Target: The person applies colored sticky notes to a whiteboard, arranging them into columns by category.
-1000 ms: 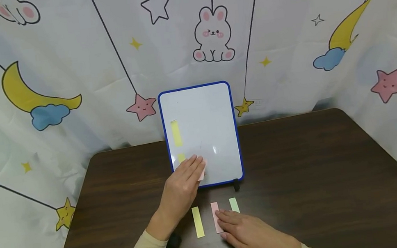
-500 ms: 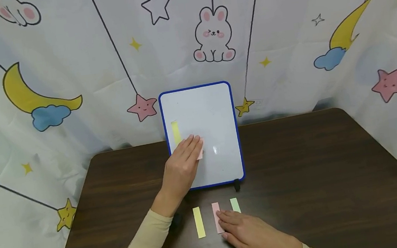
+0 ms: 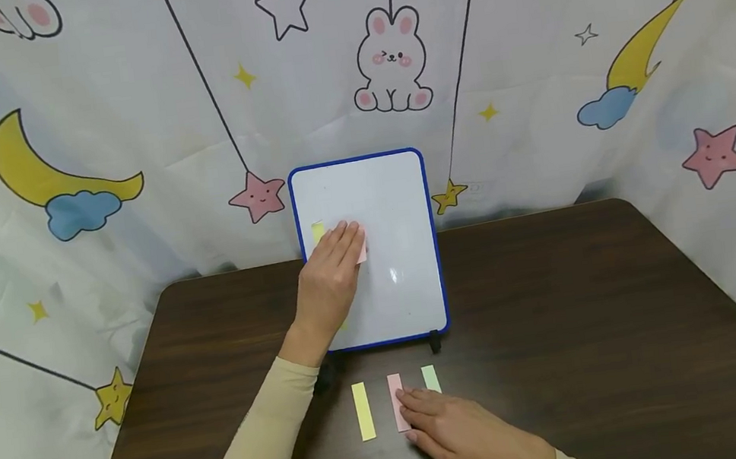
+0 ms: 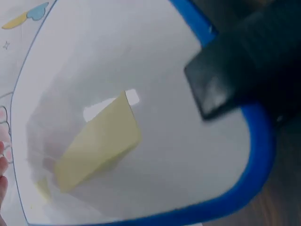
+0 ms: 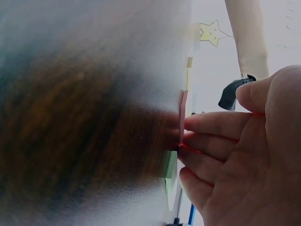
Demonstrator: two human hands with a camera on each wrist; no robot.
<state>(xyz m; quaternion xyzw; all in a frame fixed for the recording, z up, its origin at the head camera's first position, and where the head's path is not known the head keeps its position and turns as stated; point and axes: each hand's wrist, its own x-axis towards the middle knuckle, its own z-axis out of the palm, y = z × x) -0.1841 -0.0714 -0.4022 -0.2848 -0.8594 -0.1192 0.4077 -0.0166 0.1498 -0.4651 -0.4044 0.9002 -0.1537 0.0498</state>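
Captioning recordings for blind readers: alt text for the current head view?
The left hand partly covers a pink slip at a blue-framed whiteboard; the right hand touches a pink strip on a table, between a yellow strip and a green strip.

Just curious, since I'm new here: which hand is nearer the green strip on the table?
The right hand. It lies beside the green strip, hiding its lower end in the head view. The left hand is farther off, up at the whiteboard.

A pink slip, partly hidden by the left hand, shows at the blue-rimmed whiteboard; on the surface, a pink strip lies between a yellow strip, left, and a green strip, right.
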